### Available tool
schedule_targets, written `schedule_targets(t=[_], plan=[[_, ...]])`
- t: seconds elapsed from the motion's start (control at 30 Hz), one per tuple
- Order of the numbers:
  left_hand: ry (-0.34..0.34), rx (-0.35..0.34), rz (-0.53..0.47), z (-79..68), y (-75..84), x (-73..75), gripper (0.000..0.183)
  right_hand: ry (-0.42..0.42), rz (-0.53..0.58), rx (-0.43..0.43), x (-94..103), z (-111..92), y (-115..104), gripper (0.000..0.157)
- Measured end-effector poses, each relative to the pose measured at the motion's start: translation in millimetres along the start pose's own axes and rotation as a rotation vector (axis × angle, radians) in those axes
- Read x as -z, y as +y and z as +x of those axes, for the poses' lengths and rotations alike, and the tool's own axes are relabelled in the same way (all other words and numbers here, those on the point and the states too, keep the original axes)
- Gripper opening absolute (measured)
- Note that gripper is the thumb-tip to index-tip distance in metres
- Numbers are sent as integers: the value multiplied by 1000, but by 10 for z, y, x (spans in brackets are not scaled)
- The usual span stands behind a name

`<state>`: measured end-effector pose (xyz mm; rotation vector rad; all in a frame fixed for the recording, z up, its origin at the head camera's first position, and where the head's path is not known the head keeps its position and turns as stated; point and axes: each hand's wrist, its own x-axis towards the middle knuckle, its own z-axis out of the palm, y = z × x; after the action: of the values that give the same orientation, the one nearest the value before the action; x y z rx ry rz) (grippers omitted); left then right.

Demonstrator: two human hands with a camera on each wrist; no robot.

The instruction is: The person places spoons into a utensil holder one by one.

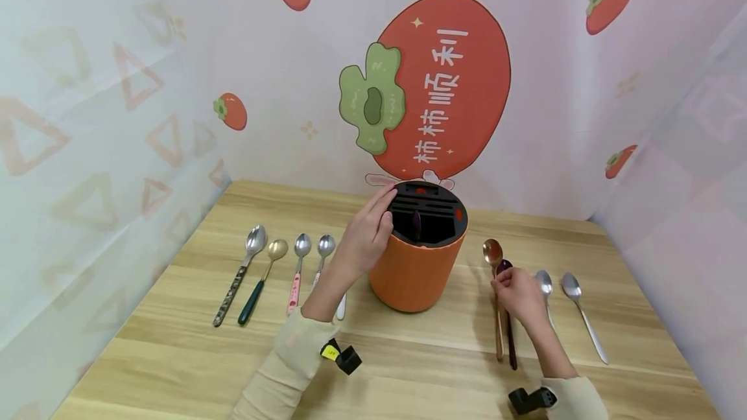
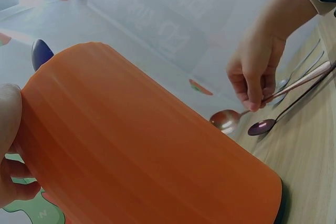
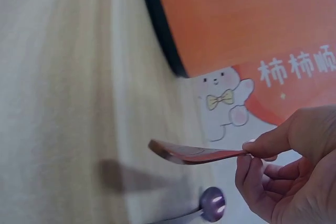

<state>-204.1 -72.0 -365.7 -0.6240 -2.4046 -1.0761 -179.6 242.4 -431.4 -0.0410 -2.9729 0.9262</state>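
Note:
An orange round utensil holder (image 1: 411, 277) with a black slotted top stands mid-table, a dark purple spoon (image 1: 417, 224) upright inside. My left hand (image 1: 364, 238) lays its fairly straight fingers against the holder's left rim. My right hand (image 1: 519, 293) pinches a copper spoon (image 1: 493, 251) at its neck, thumb against fingertips. In the right wrist view that copper spoon (image 3: 191, 154) is raised over the wood, with a shadow below. Just beside it lies a purple spoon (image 3: 212, 204) with a long dark handle (image 1: 511, 342).
Right of my right hand lie two silver spoons (image 1: 572, 287). Left of the holder are a spoon with a patterned handle (image 1: 233, 290), one with a green handle (image 1: 252, 300), a pink-handled spoon (image 1: 294, 284) and another silver spoon (image 1: 325, 246), partly behind my left forearm. A printed wall stands behind.

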Motion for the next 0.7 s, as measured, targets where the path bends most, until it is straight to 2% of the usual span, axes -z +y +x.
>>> schedule_targets(t=[0.27,0.47,0.7], plan=[[7,-11,1,11,1,10,49,69,62,22,180,-25,-150,17],[0,-13,2,12,-9,-1,49,84,123,18,368,-71,-247,20],[-16,5,2,1,-14,7,50,149,152,33,533,-127,-361,20]])
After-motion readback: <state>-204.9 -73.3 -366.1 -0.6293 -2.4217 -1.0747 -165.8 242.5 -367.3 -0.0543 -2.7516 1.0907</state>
